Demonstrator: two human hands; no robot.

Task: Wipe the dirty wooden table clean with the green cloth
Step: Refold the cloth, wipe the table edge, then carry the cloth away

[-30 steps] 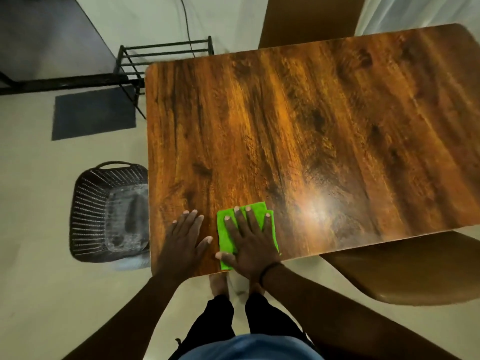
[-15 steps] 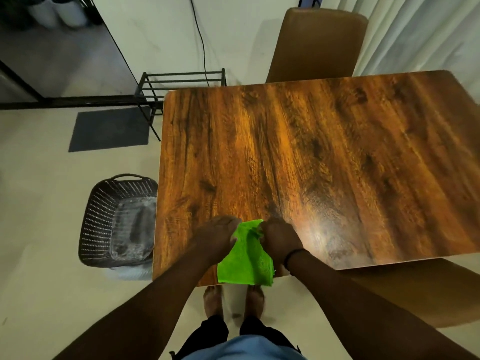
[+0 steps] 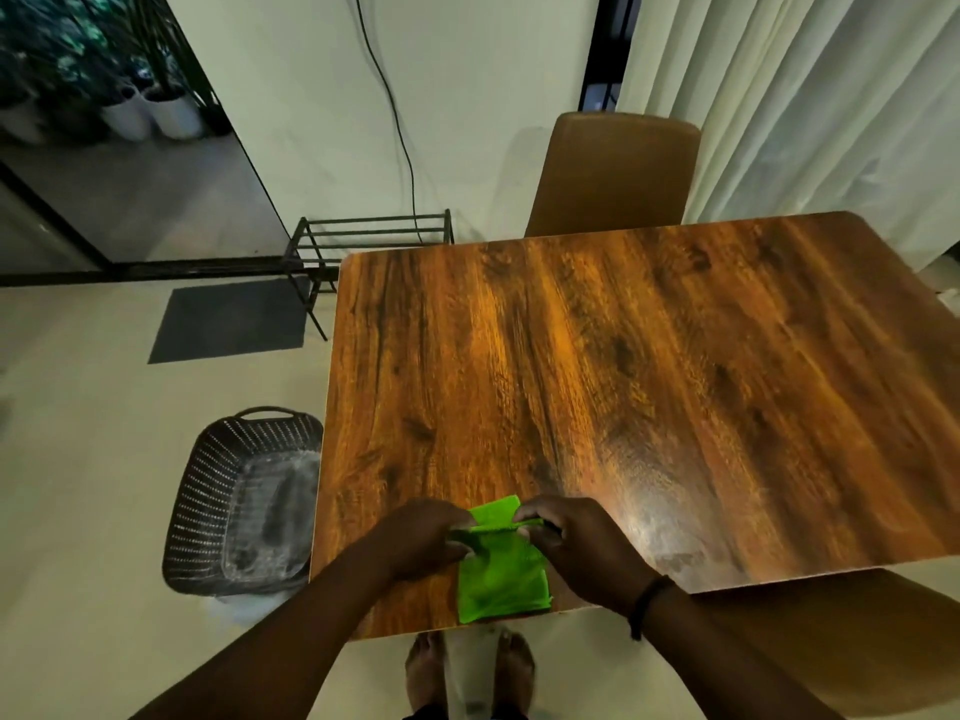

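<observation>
The green cloth lies at the near edge of the wooden table, its far end lifted and folded. My left hand pinches the cloth's upper left edge. My right hand pinches the upper right edge; a dark band sits on that wrist. A pale dusty smear shows on the table right of my right hand, near the front edge.
A dark woven basket with a clear liner stands on the floor left of the table. A brown chair is at the far side, another chair at the near right. A black metal rack and a grey mat lie beyond.
My right hand was flat on the cloth and my left flat on the table; both now pinch the cloth's far edge and hold it lifted. My head has tilted up, showing more of the room.
</observation>
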